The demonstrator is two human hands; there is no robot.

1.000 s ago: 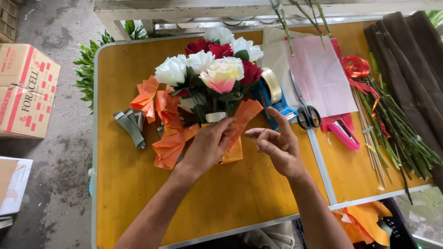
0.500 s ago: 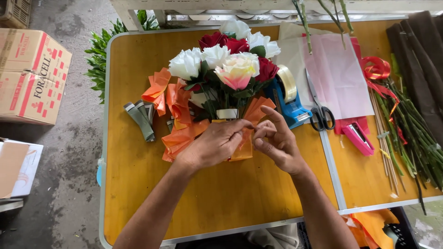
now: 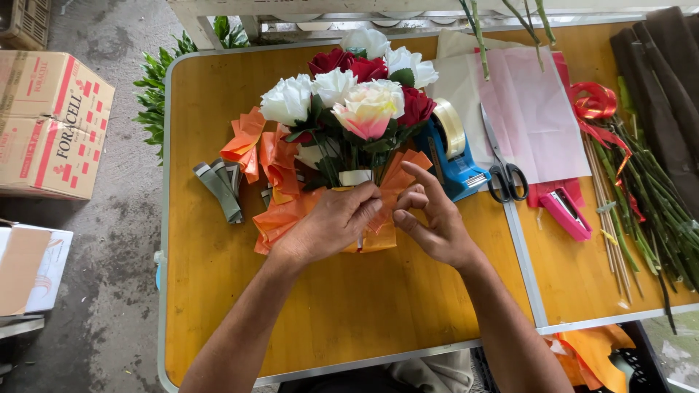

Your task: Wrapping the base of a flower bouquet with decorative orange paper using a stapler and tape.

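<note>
A bouquet (image 3: 357,102) of white, red and pink-cream roses stands upright in the middle of a yellow table (image 3: 342,313). Orange wrapping paper (image 3: 280,211) fans out around its base. My left hand (image 3: 331,222) grips the stems and paper at the bottom of the bouquet. My right hand (image 3: 429,218) is just to the right of it, fingers spread, fingertips touching the orange paper by the stems. It holds nothing that I can make out.
A blue tape dispenser (image 3: 451,156), scissors (image 3: 502,171), a pink stapler (image 3: 564,212), pink paper sheets (image 3: 528,109), red ribbon (image 3: 593,102) and green stems (image 3: 648,196) lie to the right. Folded grey-green strips (image 3: 218,189) lie left. Cardboard boxes (image 3: 47,124) sit on the floor.
The view has shifted slightly. My right hand has moved closer to the bouquet base and its fingers now press against the orange paper; my left hand keeps its grip.
</note>
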